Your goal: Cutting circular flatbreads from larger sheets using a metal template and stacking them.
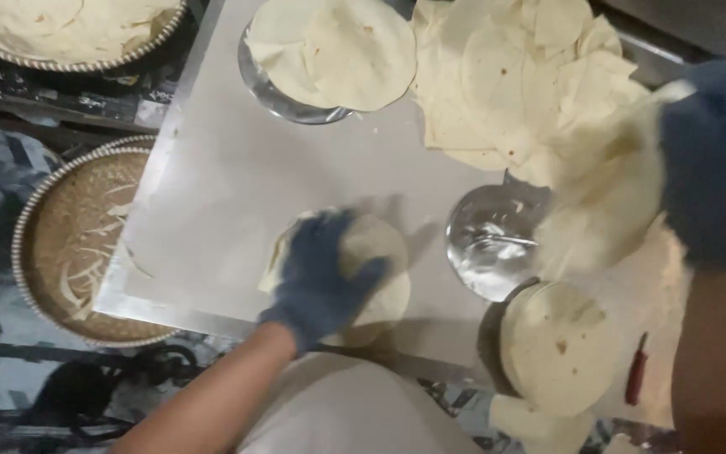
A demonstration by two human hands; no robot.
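Gloved hands working pale round flatbreads on a metal sheet

The left hand (pixel 323 277) lies open, flat on a small flatbread stack (pixel 377 282), round with no long axis; the right hand (pixel 712 160), at three o'clock, grips a blurred flatbread (pixel 602 189).

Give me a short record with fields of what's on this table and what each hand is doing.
Surface: pale metal sheet
Left hand: in a dark glove, pressed flat on a small stack of flatbreads
Right hand: dark glove, raised at the right edge, blurred; appears to hold a flatbread
Loose heap of flatbreads: top right
Steel plate with flatbreads: top centre
Shiny steel bowl: centre right
Woven tray: left, holding scraps
Round stack on a dark pan: bottom right
Red-handled tool: beside that stack
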